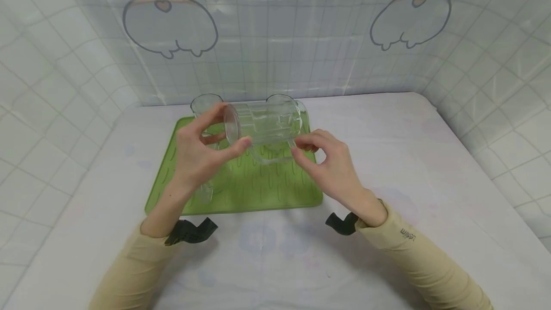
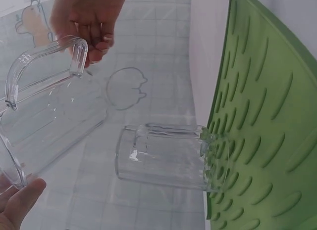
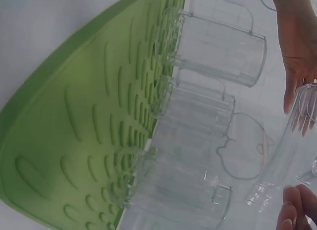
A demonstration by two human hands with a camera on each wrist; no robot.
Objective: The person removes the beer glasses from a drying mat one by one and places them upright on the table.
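Mat (image 1: 275, 194) below; mug (image 1: 260, 124) in left hand (image 1: 199, 149), seemingly also right hand (image 1: 328, 159)

glass mug (image 1: 263, 127): clear, colourless, straight-walled, see-through to the bottom. held up on its side above the green mat (image 1: 267, 193). left hand (image 1: 195, 152) grips one end; right hand (image 1: 333, 164) pinches near the far end of the handle (image 1: 275, 160), which is angular and points toward the person.
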